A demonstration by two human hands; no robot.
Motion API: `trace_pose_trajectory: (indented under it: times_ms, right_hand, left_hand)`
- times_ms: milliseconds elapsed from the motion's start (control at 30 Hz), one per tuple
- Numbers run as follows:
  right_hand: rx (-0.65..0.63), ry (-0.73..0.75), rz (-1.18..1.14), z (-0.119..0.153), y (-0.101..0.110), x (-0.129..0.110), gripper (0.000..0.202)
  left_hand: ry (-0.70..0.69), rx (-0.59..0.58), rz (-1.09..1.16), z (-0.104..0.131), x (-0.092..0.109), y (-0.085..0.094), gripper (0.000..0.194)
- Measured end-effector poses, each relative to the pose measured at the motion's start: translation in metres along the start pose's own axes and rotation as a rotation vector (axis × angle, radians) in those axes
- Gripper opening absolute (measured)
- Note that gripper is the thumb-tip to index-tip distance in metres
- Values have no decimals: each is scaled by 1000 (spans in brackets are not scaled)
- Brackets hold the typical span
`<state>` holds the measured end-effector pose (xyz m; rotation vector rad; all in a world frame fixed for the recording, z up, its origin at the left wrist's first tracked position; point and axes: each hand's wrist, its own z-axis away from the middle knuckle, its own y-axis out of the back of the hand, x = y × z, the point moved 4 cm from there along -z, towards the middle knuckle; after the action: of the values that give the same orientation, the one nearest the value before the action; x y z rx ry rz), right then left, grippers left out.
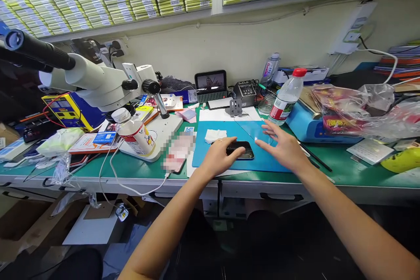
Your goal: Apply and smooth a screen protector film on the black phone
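A black phone point(247, 152) lies flat on the blue mat point(210, 160). My left hand point(220, 157) rests at its left end, fingers and thumb apart along its edges, partly covering it. Right of the phone, my right hand point(286, 148) hovers over the mat with thumb and fingers spaced apart. Between them shows a thin clear sheet point(255, 132), seemingly held by its edges; its outline is faint. Behind my left hand lies a crumpled white tissue point(215, 135).
Left are a plugged-in phone point(179, 153), a bottle point(133, 133) and a microscope point(98, 83). A red-capped bottle point(287, 98) stands behind my right hand. Farther back are a small screen point(211, 83) and a black control box point(245, 92). Plastic bags point(357, 109) lie right.
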<state>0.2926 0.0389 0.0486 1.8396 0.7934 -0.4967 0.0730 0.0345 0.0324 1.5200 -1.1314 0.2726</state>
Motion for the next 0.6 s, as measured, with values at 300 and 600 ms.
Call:
trace_pose_trajectory:
  times_ms: [300,600]
  right_hand:
    - [-45,-35,-808,60,-41,-48,57]
    - [-70,6,-856,65,-52,-51,56]
  left_hand:
    - [-94,78,637,26,26,-12,71]
    - [-18,218,616,33,32,-6,69]
